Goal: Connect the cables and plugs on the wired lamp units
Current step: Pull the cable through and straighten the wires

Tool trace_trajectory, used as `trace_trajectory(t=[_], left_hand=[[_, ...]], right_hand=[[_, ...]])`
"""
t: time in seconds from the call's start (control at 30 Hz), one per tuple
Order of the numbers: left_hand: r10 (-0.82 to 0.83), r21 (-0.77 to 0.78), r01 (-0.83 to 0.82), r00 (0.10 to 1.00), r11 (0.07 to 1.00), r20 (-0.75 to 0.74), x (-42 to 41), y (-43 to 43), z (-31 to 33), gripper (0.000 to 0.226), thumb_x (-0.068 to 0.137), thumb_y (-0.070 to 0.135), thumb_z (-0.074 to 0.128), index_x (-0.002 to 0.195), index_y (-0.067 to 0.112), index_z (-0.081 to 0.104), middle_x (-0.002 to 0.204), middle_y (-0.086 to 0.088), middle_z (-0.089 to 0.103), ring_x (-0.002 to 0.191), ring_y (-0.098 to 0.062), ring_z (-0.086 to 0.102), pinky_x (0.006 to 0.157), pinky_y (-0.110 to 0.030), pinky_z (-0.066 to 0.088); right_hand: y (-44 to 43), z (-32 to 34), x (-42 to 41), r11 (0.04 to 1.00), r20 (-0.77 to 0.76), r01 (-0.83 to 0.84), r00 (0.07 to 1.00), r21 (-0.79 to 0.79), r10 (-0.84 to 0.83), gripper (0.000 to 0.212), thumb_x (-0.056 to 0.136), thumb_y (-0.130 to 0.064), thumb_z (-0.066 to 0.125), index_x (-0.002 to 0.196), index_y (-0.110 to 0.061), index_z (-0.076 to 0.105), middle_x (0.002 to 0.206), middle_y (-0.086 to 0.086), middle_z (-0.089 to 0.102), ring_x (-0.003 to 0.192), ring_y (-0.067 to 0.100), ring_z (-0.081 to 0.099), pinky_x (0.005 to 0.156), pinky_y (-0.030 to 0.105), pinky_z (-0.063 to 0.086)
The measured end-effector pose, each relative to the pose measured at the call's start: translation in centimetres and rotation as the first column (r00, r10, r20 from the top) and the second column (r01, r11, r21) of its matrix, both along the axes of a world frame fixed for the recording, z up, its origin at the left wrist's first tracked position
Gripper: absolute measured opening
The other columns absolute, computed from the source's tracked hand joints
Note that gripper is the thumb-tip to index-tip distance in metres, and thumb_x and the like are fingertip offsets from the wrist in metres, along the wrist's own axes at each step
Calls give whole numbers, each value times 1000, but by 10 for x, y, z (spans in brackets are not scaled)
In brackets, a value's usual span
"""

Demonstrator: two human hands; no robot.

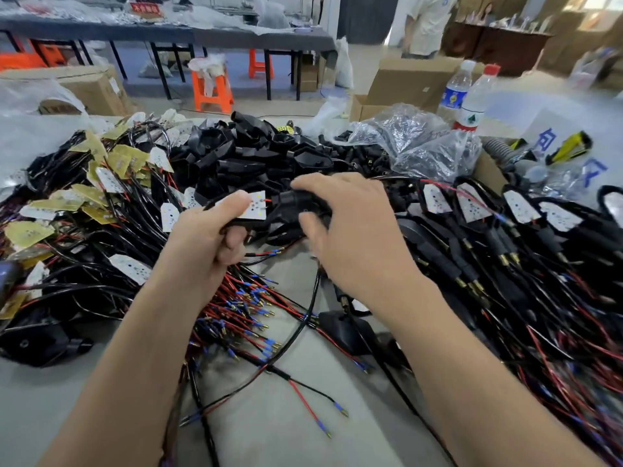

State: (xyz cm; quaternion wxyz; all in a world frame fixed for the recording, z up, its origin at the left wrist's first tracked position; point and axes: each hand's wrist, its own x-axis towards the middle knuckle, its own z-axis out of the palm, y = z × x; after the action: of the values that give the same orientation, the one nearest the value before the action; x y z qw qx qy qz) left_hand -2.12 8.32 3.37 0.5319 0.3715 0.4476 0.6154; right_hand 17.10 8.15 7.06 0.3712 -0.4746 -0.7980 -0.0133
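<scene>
While both hands met near the middle of the frame, the left hand [209, 241] was curled tight, pinching a small white circuit board dotted with LEDs [257, 207] under its thumb, with a thin black cable [236, 227] running through the fist. Just right of it, the right hand [354, 237] gripped a black plastic lamp housing [296, 202], fingers bent over its top and thumb beneath. A short red wire [269, 199] bridged board and housing; whether the board sat inside the housing could not be told.

Below the hands, a tangle of red and black wires tipped with blue sleeves and brass terminals [249, 318] spread over the grey table top [269, 443]. A heap of loose black housings [249, 153] filled the upper centre. White and yellow boards on black cables [108, 180] were piled at the left, and a row of boards seated in black housings [468, 203] lay along the right. Two clear plastic bottles [472, 99] stood at the upper right
</scene>
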Motion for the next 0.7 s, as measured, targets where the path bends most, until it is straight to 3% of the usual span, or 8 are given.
trace_trajectory(t=[0.13,0.23,0.3,0.37,0.4,0.47,0.57,0.7], left_hand=[[-122,-12,124,986,992,112,24,-5,13,49,106,28,54,57,25,53,45,5,38,34,-4,25,36,-16,20],[-171,17,171,976,985,132,56,-2,23,42,101,35,60,60,24,62,55,3,52,46,-8,39,47,-19,33],[-247,40,244,958,969,144,80,1,29,41,100,29,60,63,20,73,63,2,63,59,-10,54,57,-19,46],[-336,74,327,920,942,203,106,5,34,16,100,15,61,105,11,75,85,-2,76,80,-14,70,69,-23,56],[-376,86,366,902,927,214,119,7,36,28,97,10,62,125,10,66,102,-4,79,96,-16,74,76,-26,58],[-497,98,487,851,868,167,144,7,41,51,89,11,65,139,14,57,125,-2,75,119,-16,70,90,-31,58],[-599,56,606,794,794,-108,182,-2,43,32,91,15,66,121,24,73,122,6,76,120,-10,68,100,-33,52],[-468,-5,504,798,864,-380,209,-17,31,27,92,10,70,86,34,82,95,16,79,99,-3,70,85,-24,47]], right_hand=[[-17,21,28,988,242,59,966,141,-93,15,97,-27,61,110,-27,69,83,-8,72,86,21,64,92,37,31],[-30,37,63,992,234,122,964,38,-127,14,100,-30,61,110,-25,70,87,-5,74,84,23,65,92,34,33],[-42,45,88,979,156,202,968,-37,-194,17,97,-31,65,111,-25,73,92,0,77,86,28,68,91,39,47],[-52,47,111,954,86,290,955,-74,-283,21,94,-35,69,113,-28,74,92,0,77,86,28,69,85,42,57],[-53,45,122,936,71,347,937,-63,-343,21,93,-36,69,112,-28,75,91,0,77,85,27,70,84,42,58],[-46,36,145,880,10,474,880,-32,-474,19,93,-35,67,107,-25,76,89,2,77,83,29,70,84,43,58],[-26,17,179,784,-112,603,777,-147,-619,22,96,-28,62,111,-19,75,102,8,77,95,31,70,91,43,56],[-12,-10,205,689,-10,620,740,-376,-672,29,94,-15,53,114,-14,73,104,16,75,92,36,68,86,46,57]])
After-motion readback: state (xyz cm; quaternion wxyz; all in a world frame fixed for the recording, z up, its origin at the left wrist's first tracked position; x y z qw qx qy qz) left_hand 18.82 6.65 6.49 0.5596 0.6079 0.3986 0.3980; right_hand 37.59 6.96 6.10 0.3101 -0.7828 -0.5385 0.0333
